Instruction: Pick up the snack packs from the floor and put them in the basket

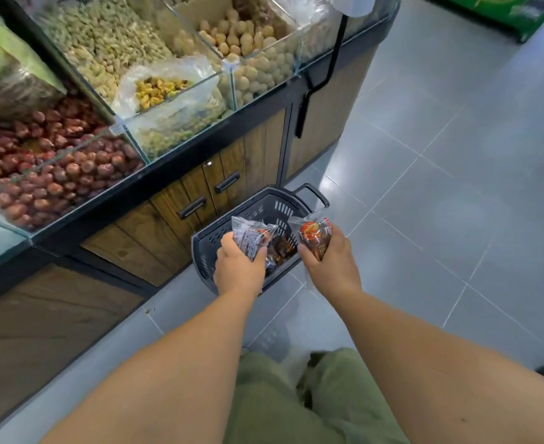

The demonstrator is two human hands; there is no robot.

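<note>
Floor basket (208, 251) by hands (239, 271) (330, 262) seemingly gripping two snack packs (250, 240) (316, 236)

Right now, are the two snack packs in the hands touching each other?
Apart. Head view: left hand grips the left pack, right hand grips the right pack, and the basket's wall shows in the gap between them.

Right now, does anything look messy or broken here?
Only one small thing: a crumpled clear plastic bag sits bunched up in one glass bin, while the bins beside it hold loose snacks. Nothing looks spilled or broken, and the basket stands upright on the floor.
</note>
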